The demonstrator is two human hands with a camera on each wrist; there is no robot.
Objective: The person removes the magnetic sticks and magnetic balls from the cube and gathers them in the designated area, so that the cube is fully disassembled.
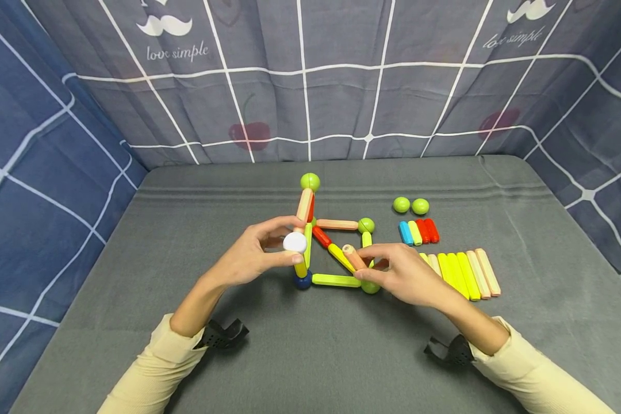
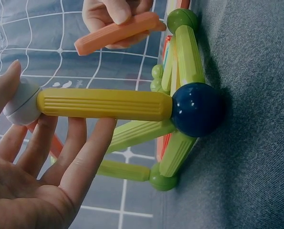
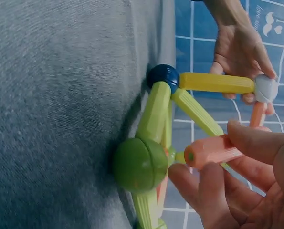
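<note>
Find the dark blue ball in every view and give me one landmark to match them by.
Head: the dark blue ball is below centre, slightly left.
Left wrist: the dark blue ball is right of centre.
Right wrist: the dark blue ball is above centre, slightly right.
Shared landmark: the white ball, at the other end of the ridged yellow stick.

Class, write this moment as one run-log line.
left hand: grips white ball atop yellow stick | right hand: pinches orange stick, clear of white ball | blue ball: under yellow stick
</note>
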